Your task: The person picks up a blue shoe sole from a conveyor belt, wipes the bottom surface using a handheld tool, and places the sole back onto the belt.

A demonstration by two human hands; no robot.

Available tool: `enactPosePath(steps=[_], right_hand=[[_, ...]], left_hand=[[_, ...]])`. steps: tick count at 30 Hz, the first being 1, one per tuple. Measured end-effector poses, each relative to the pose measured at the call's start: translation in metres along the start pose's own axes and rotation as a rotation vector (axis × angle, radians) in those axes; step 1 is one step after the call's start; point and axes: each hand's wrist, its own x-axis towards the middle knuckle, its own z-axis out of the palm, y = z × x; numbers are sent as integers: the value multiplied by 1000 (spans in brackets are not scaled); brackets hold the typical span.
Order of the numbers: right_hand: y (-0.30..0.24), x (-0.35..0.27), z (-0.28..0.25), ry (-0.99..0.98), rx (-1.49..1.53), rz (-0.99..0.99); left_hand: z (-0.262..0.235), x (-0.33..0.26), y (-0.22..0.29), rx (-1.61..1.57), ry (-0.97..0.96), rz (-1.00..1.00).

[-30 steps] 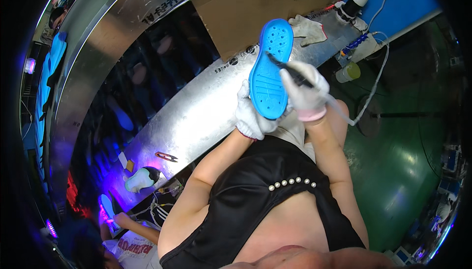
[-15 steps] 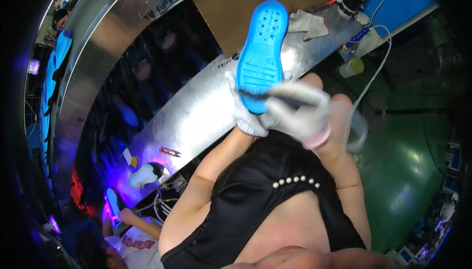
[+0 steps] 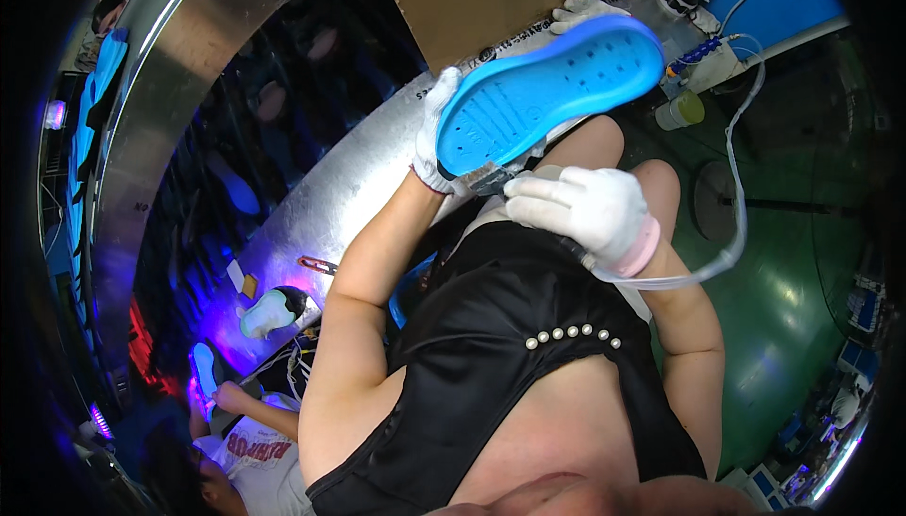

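A bright blue shoe sole (image 3: 528, 101) is tilted with its perforated end toward the upper right. My left hand (image 3: 435, 131), in a white knitted glove, grips it around the left end; some of the fingers are hidden beneath it. My right hand (image 3: 590, 212), also in a white glove, is closed on a dark-handled brush. The flat, stained head of this brush (image 3: 486, 178) meets the sole's near edge at the left end. From the back of the handle runs a clear hose (image 3: 703, 275), curving up to the right.
A metal bench (image 3: 354, 191) carries red thread snips (image 3: 317, 265), a pale shoe-shaped piece (image 3: 268, 314), and a white glove (image 3: 587, 11). A yellow-lidded jar (image 3: 681, 110) stands at the right. At lower left, a co-worker's hand (image 3: 229, 397) holds another blue sole (image 3: 203, 370).
The sole has swung from nearly upright to leaning right. My right hand has drawn the brush from across the sole's lower end to its near edge.
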Motion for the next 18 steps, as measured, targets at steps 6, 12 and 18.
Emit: enactPosePath(steps=[6, 12, 18], right_hand=[[2, -1, 1, -83, 122, 25], [11, 5, -9, 111, 245, 81], [13, 4, -12, 169, 132, 31]], left_hand=[[9, -1, 13, 327, -79, -69], [21, -7, 28, 425, -43, -171], [32, -12, 36, 677, 136, -64]])
